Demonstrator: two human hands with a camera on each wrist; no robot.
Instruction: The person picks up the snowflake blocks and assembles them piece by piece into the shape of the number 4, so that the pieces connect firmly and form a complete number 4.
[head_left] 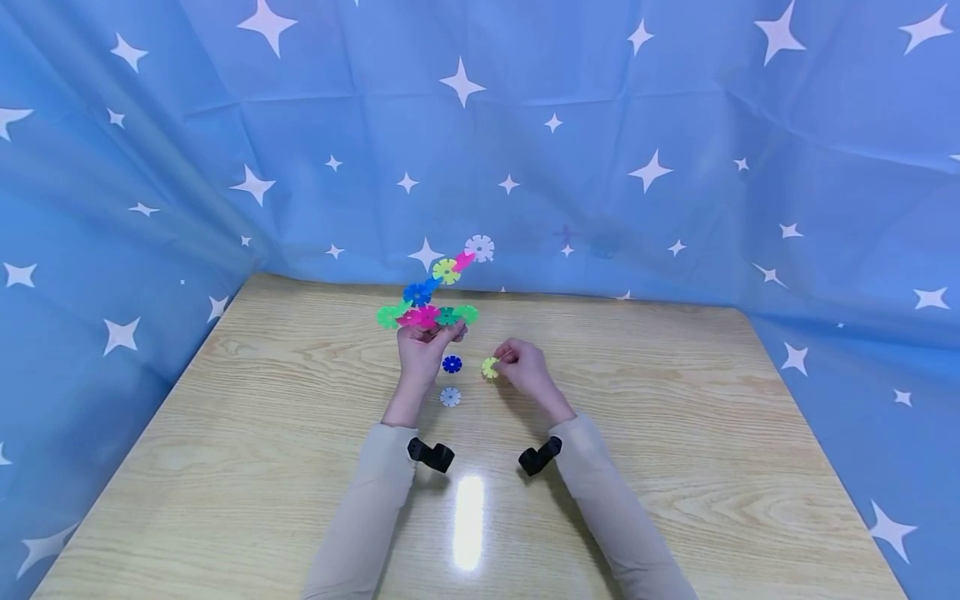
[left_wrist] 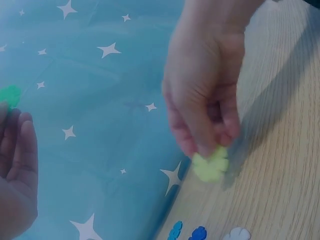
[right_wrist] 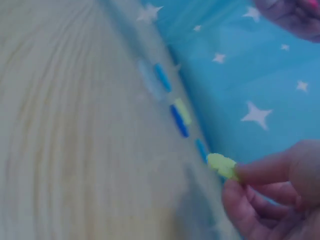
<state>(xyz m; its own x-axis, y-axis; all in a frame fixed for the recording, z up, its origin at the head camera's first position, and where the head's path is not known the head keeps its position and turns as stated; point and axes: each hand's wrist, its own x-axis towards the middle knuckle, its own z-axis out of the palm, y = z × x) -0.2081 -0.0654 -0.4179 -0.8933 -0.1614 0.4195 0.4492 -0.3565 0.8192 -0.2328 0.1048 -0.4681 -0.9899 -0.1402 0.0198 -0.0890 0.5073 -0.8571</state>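
My left hand holds a joined chain of notched plastic discs by its lower row, which has pink discs in the middle and green ones at both ends. From that row a branch climbs right through a blue disc, a yellow disc and a pink one to a whitish disc. Between thumb and fingers, my right hand pinches a single yellow notched disc, held apart from the chain. In the left wrist view, only a green disc of the chain shows.
A dark blue disc and a whitish disc lie between the hands on the wooden table. The right wrist view also shows a loose light blue disc and another yellow one. A starry blue cloth hangs behind.
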